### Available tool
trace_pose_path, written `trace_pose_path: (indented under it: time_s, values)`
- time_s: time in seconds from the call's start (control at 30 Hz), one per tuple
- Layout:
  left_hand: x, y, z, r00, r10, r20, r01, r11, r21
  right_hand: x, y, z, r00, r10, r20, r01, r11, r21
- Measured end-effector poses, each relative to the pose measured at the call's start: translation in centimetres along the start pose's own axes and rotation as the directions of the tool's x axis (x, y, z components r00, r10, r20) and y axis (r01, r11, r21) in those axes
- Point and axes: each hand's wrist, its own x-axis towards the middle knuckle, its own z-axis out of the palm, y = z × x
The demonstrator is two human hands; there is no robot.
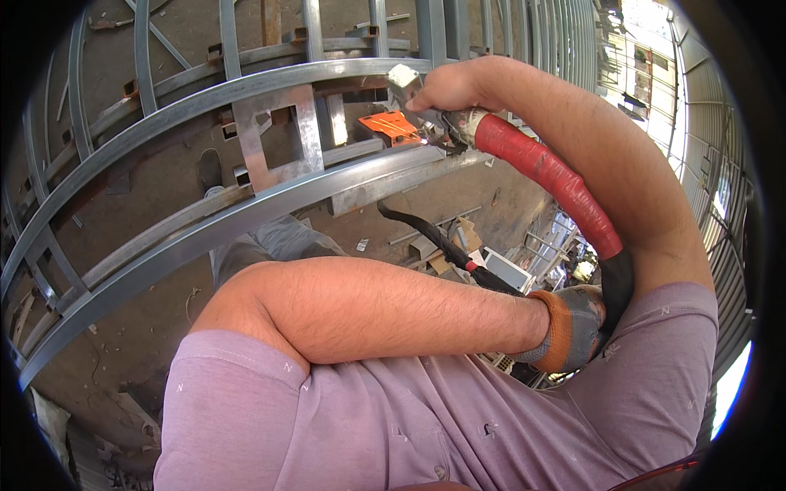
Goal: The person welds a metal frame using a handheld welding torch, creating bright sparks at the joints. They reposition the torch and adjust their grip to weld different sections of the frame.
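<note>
My right hand [450, 87], bare, is closed around the handle of a welding torch [458, 124]. Its cable, wrapped in red tape [544, 168], bends down along my right forearm into a black section. A bright point with streaks glows at the torch's tip, on a galvanized steel bar [278, 192]. Beside that tip lies an orange flat plate [388, 128], perhaps a welding magnet. My left hand [577, 327], in a grey and orange work glove, reaches across my body and is closed on the black cable [616, 286] by my right upper arm; its fingers are partly hidden.
A curved steel rail [164, 119] and several upright bars [229, 41] form a frame ahead. A cut steel plate [250, 139] joins rail and bar. Another black cable [426, 233] hangs below. Scraps and a white panel [508, 270] lie on the dirt floor.
</note>
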Motion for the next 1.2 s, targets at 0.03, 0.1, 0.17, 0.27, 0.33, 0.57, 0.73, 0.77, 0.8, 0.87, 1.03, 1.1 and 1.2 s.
trace_pose_path:
  time_s: [0.03,0.1,0.17,0.27,0.33,0.57,0.73,0.77,0.8,0.87,1.03,1.1,1.2]
  values:
    - [-0.3,0.2,-0.8,0.999,0.036,0.031,-0.038,0.996,0.078,-0.2,-0.1,0.0,1.0,0.001,-0.006,-0.001,1.0,-0.01]
    - [-0.8,0.5,-1.8,0.996,0.068,0.061,-0.077,0.985,0.156,-0.4,-0.1,0.1,1.0,0.002,-0.016,-0.003,1.0,-0.027]
    - [-0.8,0.6,-1.7,0.997,0.054,0.052,-0.06,0.991,0.123,-0.4,-0.1,0.1,1.0,0.009,-0.028,-0.01,0.999,-0.038]
    - [-1.1,0.9,-1.9,0.997,-0.03,0.064,0.031,0.999,-0.028,0.1,0.2,0.1,0.999,-0.038,-0.029,0.036,0.997,-0.062]
    - [-2.5,1.4,-4.4,0.989,-0.064,0.13,0.077,0.992,-0.097,0.1,0.3,0.1,0.999,-0.018,-0.026,0.016,0.997,-0.078]
    - [-2.8,1.8,-4.8,0.98,-0.076,0.183,0.103,0.985,-0.141,-0.4,-0.1,0.1,1.0,0.005,-0.016,-0.006,0.996,-0.086]
    - [-1.9,1.2,-1.7,0.997,-0.023,-0.075,-0.003,0.946,-0.324,0.0,0.3,0.2,1.0,0.006,-0.019,-0.008,0.996,-0.089]
    - [-1.7,1.2,-1.6,0.997,-0.01,-0.072,-0.012,0.955,-0.297,0.0,0.5,0.2,1.0,0.01,-0.02,-0.012,0.997,-0.081]
    - [-1.5,1.3,-1.4,0.995,-0.016,-0.101,-0.015,0.956,-0.293,0.0,0.5,0.2,1.0,0.011,-0.022,-0.013,0.996,-0.094]
    - [-1.2,1.3,-0.5,0.989,0.003,-0.151,-0.042,0.966,-0.255,0.0,0.5,0.2,1.0,0.013,-0.026,-0.016,0.993,-0.12]
    - [-0.8,1.5,0.0,0.988,-0.037,-0.148,-0.014,0.945,-0.327,-1.2,0.3,0.4,0.999,-0.013,-0.044,0.006,0.988,-0.156]
    - [-0.7,1.7,0.1,0.986,-0.087,-0.142,0.022,0.914,-0.404,-1.5,0.3,0.4,0.999,-0.01,-0.05,0.003,0.989,-0.147]
    - [-0.4,1.6,1.3,0.984,-0.047,-0.17,-0.016,0.936,-0.351,-1.5,0.2,0.5,0.999,-0.024,-0.048,0.016,0.987,-0.163]
